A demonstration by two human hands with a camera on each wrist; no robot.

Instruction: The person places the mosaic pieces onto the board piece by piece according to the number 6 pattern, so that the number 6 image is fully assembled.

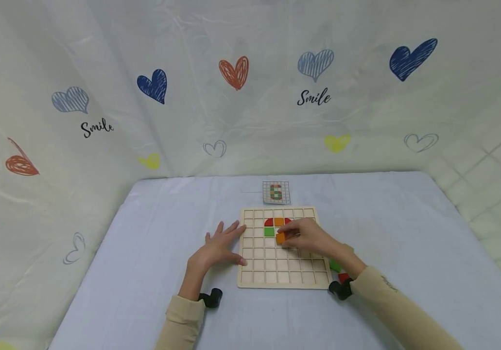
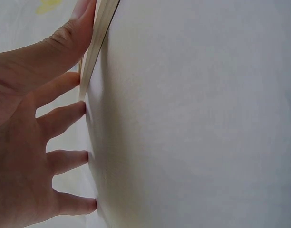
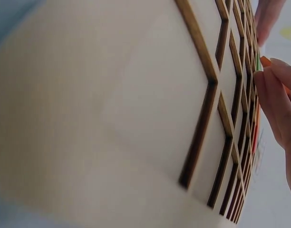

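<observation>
A square wooden grid board (image 1: 283,277) lies on the table. My left hand (image 1: 215,250) has its fingers spread, the thumb and a fingertip touching the board's left edge. Over the upper middle cells, my right hand (image 1: 309,236) pinches an orange square tile (image 1: 280,238) between thumb and fingers. Set in the grid above it are a red rounded tile (image 1: 269,222), another orange tile (image 1: 278,222) and a second red tile (image 1: 287,221), partly covered by the right hand. A green tile (image 1: 269,232) sits below the first red one. In the right wrist view, the held tile (image 3: 265,61) shows only partly.
Behind the board lies a small card (image 1: 266,199) printed with a coloured grid pattern. A green piece (image 1: 335,265) and a red piece (image 1: 343,277) lie beside the board's right edge, partly hidden by the right arm. White cloth (image 1: 167,218) covers the table.
</observation>
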